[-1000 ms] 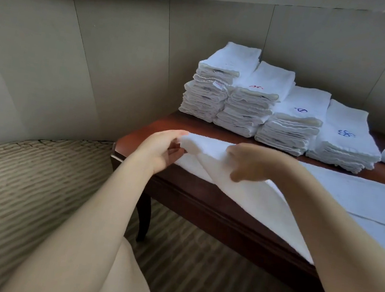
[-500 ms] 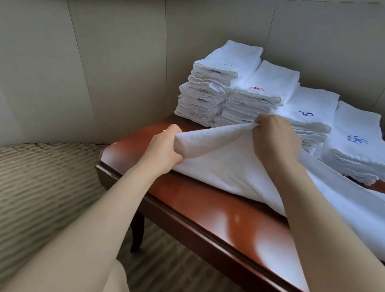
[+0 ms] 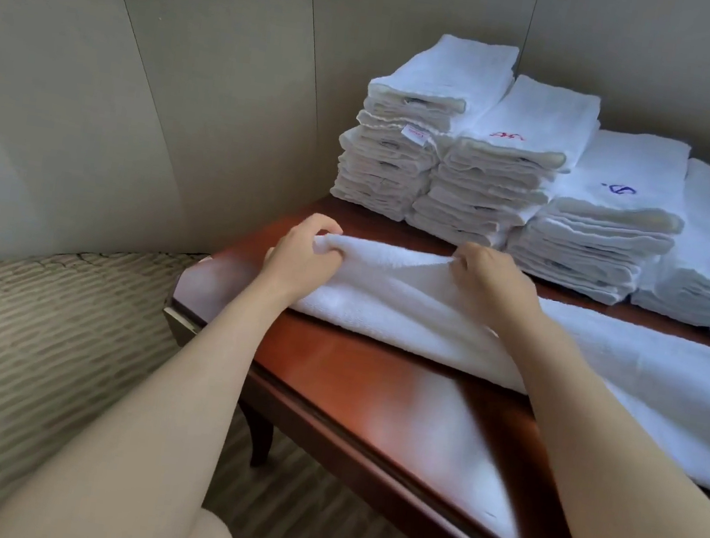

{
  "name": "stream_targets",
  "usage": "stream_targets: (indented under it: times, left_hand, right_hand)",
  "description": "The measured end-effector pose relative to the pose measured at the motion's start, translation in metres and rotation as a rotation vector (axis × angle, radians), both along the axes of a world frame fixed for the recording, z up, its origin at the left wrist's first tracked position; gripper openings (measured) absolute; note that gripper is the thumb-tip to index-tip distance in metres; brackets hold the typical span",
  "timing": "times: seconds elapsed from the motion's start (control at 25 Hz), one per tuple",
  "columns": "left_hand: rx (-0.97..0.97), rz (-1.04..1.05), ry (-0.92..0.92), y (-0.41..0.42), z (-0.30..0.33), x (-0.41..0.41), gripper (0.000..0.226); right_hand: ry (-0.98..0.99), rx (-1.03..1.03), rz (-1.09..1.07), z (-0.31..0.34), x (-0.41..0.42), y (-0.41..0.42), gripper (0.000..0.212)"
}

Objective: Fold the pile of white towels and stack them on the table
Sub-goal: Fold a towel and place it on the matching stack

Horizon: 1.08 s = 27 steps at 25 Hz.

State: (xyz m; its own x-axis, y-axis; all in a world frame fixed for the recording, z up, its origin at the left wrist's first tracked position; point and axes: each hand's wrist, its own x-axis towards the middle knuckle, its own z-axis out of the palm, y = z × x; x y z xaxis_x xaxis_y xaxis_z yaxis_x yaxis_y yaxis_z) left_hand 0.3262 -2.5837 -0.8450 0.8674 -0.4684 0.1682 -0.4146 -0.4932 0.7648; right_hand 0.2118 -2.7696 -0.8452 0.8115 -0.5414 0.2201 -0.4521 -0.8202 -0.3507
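Towel (image 3: 428,314) runs off frame right.

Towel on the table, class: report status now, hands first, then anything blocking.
Left hand and right hand both grip the towel by its far edge. Towel lies long across the table. Four folded stacks close behind; nothing blocking.

Bare forearms, two bare hands

The person is wearing nothing on either forearm: no sleeve is showing, and the left hand (image 3: 301,249) and right hand (image 3: 493,277) are showing no rings, watch, gloves or markings.
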Motion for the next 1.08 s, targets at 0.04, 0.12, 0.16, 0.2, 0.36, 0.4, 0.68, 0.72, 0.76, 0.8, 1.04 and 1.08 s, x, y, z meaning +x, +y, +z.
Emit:
stream_targets:
  times: [0.04,0.12,0.16,0.2,0.36,0.4,0.68,0.72,0.76,0.8,1.04,1.08]
  left_hand:
    - [0.021,0.008,0.014,0.0,-0.002,0.001,0.043]
    - [0.042,0.019,-0.016,0.0,-0.005,0.004,0.048]
    - [0.022,0.009,-0.042,0.001,-0.005,0.007,0.046]
    - [-0.02,-0.006,-0.072,0.002,-0.004,0.009,0.044]
    - [-0.133,0.093,-0.122,0.01,0.002,0.016,0.01]
    - [-0.09,0.153,-0.123,0.011,0.001,0.019,0.008]
    - [0.44,0.279,-0.172,0.01,-0.005,0.02,0.022]
    - [0.447,0.273,-0.161,0.008,-0.004,0.02,0.019]
    - [0.417,0.247,-0.138,0.007,-0.004,0.019,0.02]
    - [0.363,0.201,-0.106,0.004,-0.004,0.018,0.022]
    - [0.16,0.169,-0.265,-0.008,0.004,0.012,0.023]
    - [0.128,0.192,-0.266,-0.01,0.006,0.011,0.023]
  right_hand:
    - [0.013,0.004,0.005,-0.004,0.0,0.001,0.027]
    - [-0.016,-0.042,0.014,-0.007,0.001,0.005,0.026]
    - [-0.056,-0.06,0.02,-0.006,0.002,0.008,0.023]
    - [-0.107,-0.066,0.023,-0.004,0.004,0.011,0.02]
    - [-0.21,-0.022,-0.02,0.002,0.012,0.015,0.017]
    - [-0.188,-0.017,-0.02,-0.001,0.012,0.014,0.019]
    - [-0.101,-0.061,0.082,-0.017,0.014,0.013,0.024]
    - [-0.103,-0.052,0.09,-0.017,0.015,0.013,0.025]
    - [-0.094,-0.04,0.098,-0.017,0.016,0.013,0.026]
    - [-0.084,-0.029,0.105,-0.017,0.015,0.013,0.027]
    - [-0.296,-0.022,0.141,-0.003,0.011,0.021,0.027]
    - [-0.311,-0.046,0.14,-0.001,0.011,0.021,0.026]
